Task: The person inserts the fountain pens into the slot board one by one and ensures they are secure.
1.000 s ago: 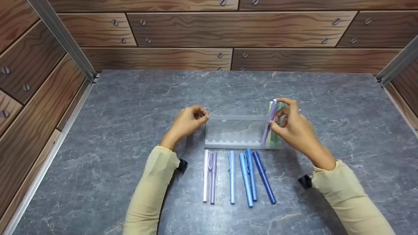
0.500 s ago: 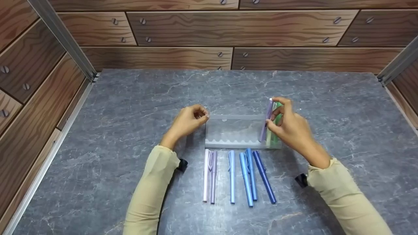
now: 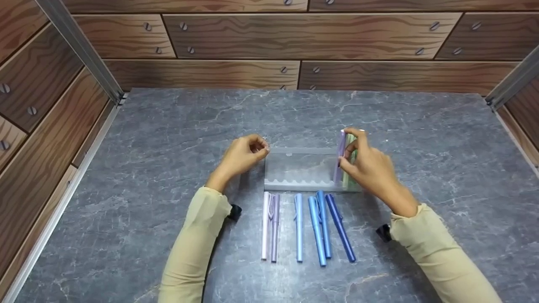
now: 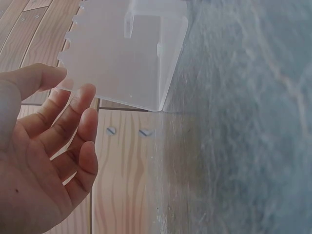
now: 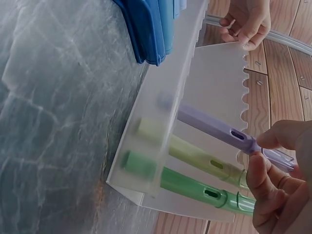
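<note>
A frosted, notched pen stand [image 3: 301, 186] is in the middle of the table. My left hand [image 3: 242, 156] pinches its upper left corner between thumb and forefinger, the other fingers loosely bent. My right hand [image 3: 372, 168] holds a purple pen [image 5: 214, 127] near its capped upper part. The pen leans in the stand, its lower end behind the translucent front lip. Beside it in the stand are a light green pen [image 5: 197, 157] and a green pen [image 5: 192, 186], partly hidden by my right hand in the head view.
On the table before the stand lie a pale pinkish pen [image 3: 265, 227], another purple pen [image 3: 275, 229], a light blue pen [image 3: 299, 229], two blue pens [image 3: 318, 233] close together, and a slanting dark blue pen [image 3: 341, 229]. Wood-patterned panels [image 3: 311, 35] enclose the back and sides.
My right hand has moved left and slightly down with the purple pen, which now stands more upright in the stand, left of the light green pen. My left hand stays at the corner.
</note>
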Demonstrator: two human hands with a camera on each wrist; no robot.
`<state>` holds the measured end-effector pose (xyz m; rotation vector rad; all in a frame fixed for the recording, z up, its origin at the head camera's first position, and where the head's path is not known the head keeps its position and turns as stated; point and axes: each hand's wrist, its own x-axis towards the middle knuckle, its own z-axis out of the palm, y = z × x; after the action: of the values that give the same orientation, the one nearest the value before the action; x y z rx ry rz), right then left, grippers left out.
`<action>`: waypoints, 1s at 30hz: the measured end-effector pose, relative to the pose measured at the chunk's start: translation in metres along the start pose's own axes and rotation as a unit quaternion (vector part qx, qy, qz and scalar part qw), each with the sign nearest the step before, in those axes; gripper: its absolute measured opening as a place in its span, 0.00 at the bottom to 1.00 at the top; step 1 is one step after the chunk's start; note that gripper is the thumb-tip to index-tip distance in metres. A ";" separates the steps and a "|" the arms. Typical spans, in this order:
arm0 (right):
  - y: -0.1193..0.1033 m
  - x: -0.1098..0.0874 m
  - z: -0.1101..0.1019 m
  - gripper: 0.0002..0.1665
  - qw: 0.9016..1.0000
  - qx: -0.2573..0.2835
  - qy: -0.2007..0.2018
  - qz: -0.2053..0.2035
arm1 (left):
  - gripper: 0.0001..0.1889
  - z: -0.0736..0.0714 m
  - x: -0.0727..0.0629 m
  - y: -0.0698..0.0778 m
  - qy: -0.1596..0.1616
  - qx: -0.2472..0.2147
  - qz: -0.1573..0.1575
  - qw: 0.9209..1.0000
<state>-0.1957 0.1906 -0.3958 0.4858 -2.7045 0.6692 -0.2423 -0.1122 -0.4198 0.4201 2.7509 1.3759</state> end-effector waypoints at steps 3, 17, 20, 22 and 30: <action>-0.001 0.000 0.001 0.35 1.000 -0.004 -0.005 0.002 | 0.06 0.000 0.000 0.000 -0.002 -0.001 0.000 1.000; -0.001 0.001 0.003 0.37 1.000 -0.018 -0.006 0.007 | 0.06 0.000 0.001 -0.001 0.000 -0.002 0.007 1.000; -0.001 0.001 0.002 0.38 1.000 -0.022 0.002 0.002 | 0.06 0.000 0.001 -0.001 0.000 -0.003 0.004 1.000; -0.002 -0.001 0.000 0.38 1.000 -0.023 0.004 -0.004 | 0.06 0.000 0.001 -0.001 -0.001 -0.004 0.003 1.000; -0.002 -0.012 -0.007 0.35 0.999 -0.011 -0.038 -0.026 | 0.06 0.000 0.000 -0.001 -0.001 -0.006 0.008 1.000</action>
<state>-0.1830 0.1949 -0.3939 0.5861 -2.7555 0.6184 -0.2427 -0.1129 -0.4203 0.4424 2.7427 1.3928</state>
